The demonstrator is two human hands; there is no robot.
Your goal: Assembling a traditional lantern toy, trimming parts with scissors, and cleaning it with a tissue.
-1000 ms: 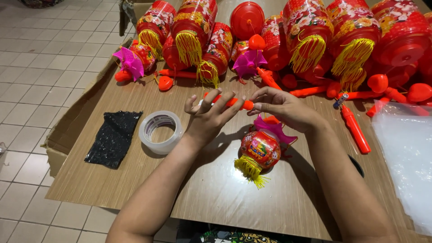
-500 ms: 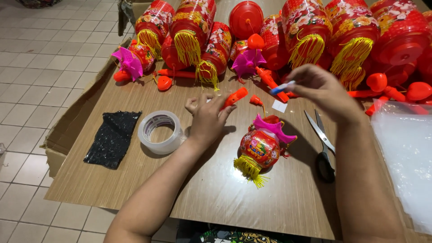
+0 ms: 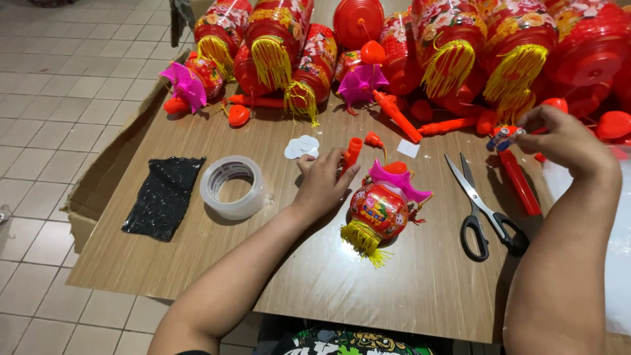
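My left hand [image 3: 323, 182] rests on the wooden table [image 3: 276, 263] with its fingers around a short orange plastic tube [image 3: 353, 152]. Just right of it lies a small red lantern [image 3: 381, 209] with a pink top and a yellow tassel. My right hand [image 3: 559, 141] is raised at the right and pinches a small cylindrical object with a blue and white end [image 3: 501, 139] between its fingertips. Black-handled scissors [image 3: 483, 207] lie between the lantern and my right arm.
A roll of clear tape [image 3: 232, 187] and a black glittery patch [image 3: 164, 196] lie at the left. Small white paper discs [image 3: 302, 146] sit near my left hand. Several red lanterns [image 3: 453, 46] and orange handles [image 3: 397, 116] fill the far side. Tiled floor lies left of the table edge.
My right hand has moved from the lantern out to the right and now pinches a small object. My left hand has closed on the orange tube. The scissors have come into view.
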